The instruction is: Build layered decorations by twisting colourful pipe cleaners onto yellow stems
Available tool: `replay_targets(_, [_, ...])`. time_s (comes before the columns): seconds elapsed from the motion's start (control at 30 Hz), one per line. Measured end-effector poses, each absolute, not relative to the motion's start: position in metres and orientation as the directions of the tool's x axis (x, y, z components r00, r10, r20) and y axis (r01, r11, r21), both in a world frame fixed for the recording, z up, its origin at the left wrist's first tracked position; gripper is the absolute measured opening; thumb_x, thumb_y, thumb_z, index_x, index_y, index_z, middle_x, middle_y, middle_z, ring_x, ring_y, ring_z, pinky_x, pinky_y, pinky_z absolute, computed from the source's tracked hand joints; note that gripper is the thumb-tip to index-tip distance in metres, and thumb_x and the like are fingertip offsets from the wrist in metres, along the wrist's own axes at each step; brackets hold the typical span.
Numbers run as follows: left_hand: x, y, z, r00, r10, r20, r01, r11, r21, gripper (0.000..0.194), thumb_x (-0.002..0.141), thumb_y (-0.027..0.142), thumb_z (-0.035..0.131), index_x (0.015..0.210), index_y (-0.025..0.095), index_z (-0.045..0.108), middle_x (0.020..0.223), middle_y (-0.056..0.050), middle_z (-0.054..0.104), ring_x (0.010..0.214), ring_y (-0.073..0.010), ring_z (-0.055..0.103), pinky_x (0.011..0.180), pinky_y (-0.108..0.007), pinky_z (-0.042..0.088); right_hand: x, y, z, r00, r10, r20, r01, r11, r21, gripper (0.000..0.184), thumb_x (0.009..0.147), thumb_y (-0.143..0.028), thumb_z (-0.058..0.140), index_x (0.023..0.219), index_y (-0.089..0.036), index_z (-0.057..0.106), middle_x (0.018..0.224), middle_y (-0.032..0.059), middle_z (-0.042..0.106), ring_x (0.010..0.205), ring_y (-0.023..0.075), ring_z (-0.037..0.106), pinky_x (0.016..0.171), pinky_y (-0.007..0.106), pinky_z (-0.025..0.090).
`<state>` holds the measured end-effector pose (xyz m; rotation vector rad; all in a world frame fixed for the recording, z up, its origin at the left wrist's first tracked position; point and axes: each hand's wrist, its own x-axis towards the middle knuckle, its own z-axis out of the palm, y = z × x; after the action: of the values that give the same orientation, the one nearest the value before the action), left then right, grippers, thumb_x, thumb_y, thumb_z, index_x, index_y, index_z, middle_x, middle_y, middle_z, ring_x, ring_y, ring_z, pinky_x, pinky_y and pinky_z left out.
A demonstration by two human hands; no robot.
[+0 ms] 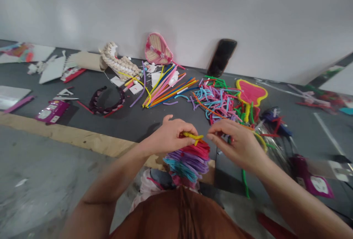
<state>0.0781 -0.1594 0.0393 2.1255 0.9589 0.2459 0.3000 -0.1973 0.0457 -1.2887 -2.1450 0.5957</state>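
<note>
My left hand [176,133] pinches a short yellow pipe cleaner [196,136] between thumb and fingers. Right below it is a layered bundle of pipe cleaners [190,163] in red, purple, blue and pink, close to my body. To the right, my right hand [235,141] is closed in a pinch, slightly apart from the yellow piece; whatever is between its fingertips is too small to make out. Just beyond that hand lies a heap of short cut pipe cleaners [217,99] in blue, pink, purple and green.
Long pipe cleaners [168,88] fan out mid-table. A dark braided headband [107,101] and purple box [52,112] are at left. A phone [222,57] and pink fan-shaped piece [158,49] lean on the wall. A pink-and-yellow shape [251,92] lies right of the heap.
</note>
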Motion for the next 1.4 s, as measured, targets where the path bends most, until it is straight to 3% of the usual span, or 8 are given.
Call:
replay_targets(0.07, [0.079,-0.159,0.039,0.701,0.700,-0.137,0.556,-0.416,0.720,0.017,0.087,0.036,0.058,0.100,0.029,0.067,0.102,0.002,0.070,0.106,-0.0208,0.060,0.110,-0.056,0.008,0.292,-0.206,0.054,-0.458,0.813,0.361,0.720,0.577,-0.385,0.021,0.090,-0.031,0.060,0.073,-0.020,0.063,0.074,0.0033,0.067,0.072,0.0170,0.058,0.069,0.031,0.039])
replay_targets(0.17, [0.080,-0.159,0.038,0.700,0.702,-0.127,0.548,-0.415,0.726,0.018,0.087,0.038,0.057,0.099,0.029,0.067,0.101,0.003,0.070,0.106,-0.0201,0.059,0.111,-0.056,0.007,0.278,-0.217,0.062,-0.550,0.743,0.380,0.785,0.616,-0.067,0.029,0.090,-0.034,0.060,0.065,-0.020,0.062,0.063,0.0020,0.063,0.065,0.0168,0.052,0.065,0.034,0.031])
replay_targets(0.3, [0.079,-0.159,0.036,0.700,0.706,-0.111,0.533,-0.413,0.738,0.021,0.089,0.043,0.056,0.099,0.029,0.068,0.101,0.003,0.070,0.106,-0.0203,0.059,0.111,-0.056,0.005,0.265,-0.225,0.064,-0.541,0.764,0.351,0.825,0.563,0.048,0.026,0.091,-0.027,0.057,0.067,-0.020,0.062,0.062,0.0019,0.061,0.065,0.0181,0.048,0.065,0.036,0.027])
replay_targets(0.5, [0.078,-0.161,0.039,0.696,0.712,-0.095,0.548,-0.441,0.711,0.019,0.086,0.028,0.055,0.102,0.028,0.066,0.107,0.001,0.070,0.109,-0.0216,0.059,0.109,-0.058,0.008,0.262,-0.228,0.060,-0.503,0.795,0.338,0.857,0.511,0.073,0.019,0.088,-0.017,0.056,0.071,-0.019,0.063,0.063,0.0021,0.062,0.066,0.0179,0.049,0.071,0.036,0.028])
replay_targets(0.8, [0.081,-0.168,0.041,0.670,0.741,-0.040,0.558,-0.467,0.686,0.018,0.090,0.031,0.052,0.100,0.027,0.066,0.101,0.003,0.072,0.108,-0.0194,0.059,0.112,-0.056,0.001,0.258,-0.233,0.051,-0.482,0.792,0.375,0.851,0.524,-0.014,0.018,0.090,-0.018,0.054,0.074,-0.020,0.063,0.065,0.0011,0.062,0.066,0.0163,0.049,0.073,0.036,0.028])
replay_targets(1.03, [0.078,-0.169,0.042,0.696,0.718,-0.006,0.515,-0.495,0.700,0.030,0.096,0.034,0.047,0.122,0.033,0.060,0.107,0.000,0.072,0.110,-0.0215,0.058,0.109,-0.059,0.001,0.256,-0.236,0.040,-0.521,0.770,0.368,0.810,0.582,-0.071,0.014,0.092,-0.014,0.053,0.083,-0.017,0.063,0.072,0.0030,0.067,0.069,0.0167,0.052,0.074,0.036,0.030])
replay_targets(1.17, [0.076,-0.169,0.044,0.731,0.682,-0.004,0.487,-0.518,0.703,0.028,0.093,0.022,0.048,0.113,0.033,0.065,0.104,0.002,0.073,0.110,-0.0211,0.058,0.108,-0.060,-0.002,0.257,-0.237,0.037,-0.532,0.760,0.373,0.789,0.605,-0.107,0.011,0.091,-0.013,0.054,0.086,-0.018,0.063,0.075,0.0019,0.069,0.068,0.0161,0.053,0.074,0.036,0.031])
replay_targets(1.4, [0.078,-0.169,0.043,0.715,0.699,0.003,0.498,-0.512,0.700,0.020,0.092,0.026,0.048,0.100,0.027,0.067,0.100,0.000,0.073,0.107,-0.0204,0.059,0.108,-0.061,0.001,0.264,-0.230,0.053,-0.525,0.726,0.445,0.767,0.630,-0.121,0.010,0.090,-0.016,0.056,0.083,-0.021,0.062,0.073,0.0001,0.070,0.066,0.0155,0.055,0.077,0.036,0.033])
